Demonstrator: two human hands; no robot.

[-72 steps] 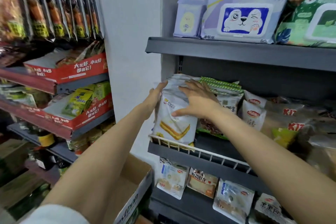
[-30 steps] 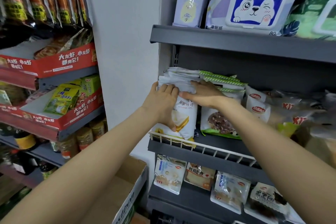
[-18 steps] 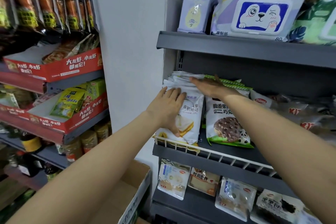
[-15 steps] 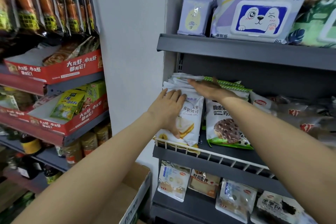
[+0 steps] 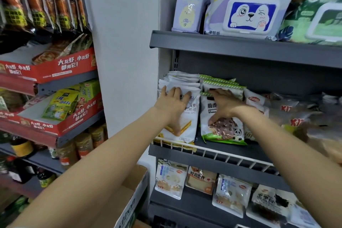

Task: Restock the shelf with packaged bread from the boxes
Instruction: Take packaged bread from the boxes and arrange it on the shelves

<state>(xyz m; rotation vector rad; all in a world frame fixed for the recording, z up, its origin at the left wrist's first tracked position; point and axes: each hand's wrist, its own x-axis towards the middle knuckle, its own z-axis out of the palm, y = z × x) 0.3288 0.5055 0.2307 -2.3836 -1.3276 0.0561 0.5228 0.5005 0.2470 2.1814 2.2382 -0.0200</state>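
Observation:
A row of white toast-bread packs (image 5: 190, 116) stands upright at the left end of the middle grey shelf (image 5: 218, 159). My left hand (image 5: 171, 102) presses flat on the front pack, fingers straight and reaching its top edge. Beside them stands a row of white-and-green chocolate bread packs (image 5: 222, 129). My right hand (image 5: 224, 105) lies on the front chocolate pack, fingers spread across its top, thumb down on its face. An open cardboard box (image 5: 129, 201) sits below my left arm.
A white wire rail (image 5: 212, 151) fronts the middle shelf. More bread packs (image 5: 171, 179) lean on the shelf below. Wet-wipe packs (image 5: 248, 13) fill the shelf above. Clear red-labelled packs (image 5: 292, 113) crowd the right. A white wall (image 5: 122, 42) and seasoning shelves (image 5: 55, 105) stand left.
My right hand slid from the top of the toast packs over to the front chocolate pack. My left hand moved up the toast pack's face to its top edge.

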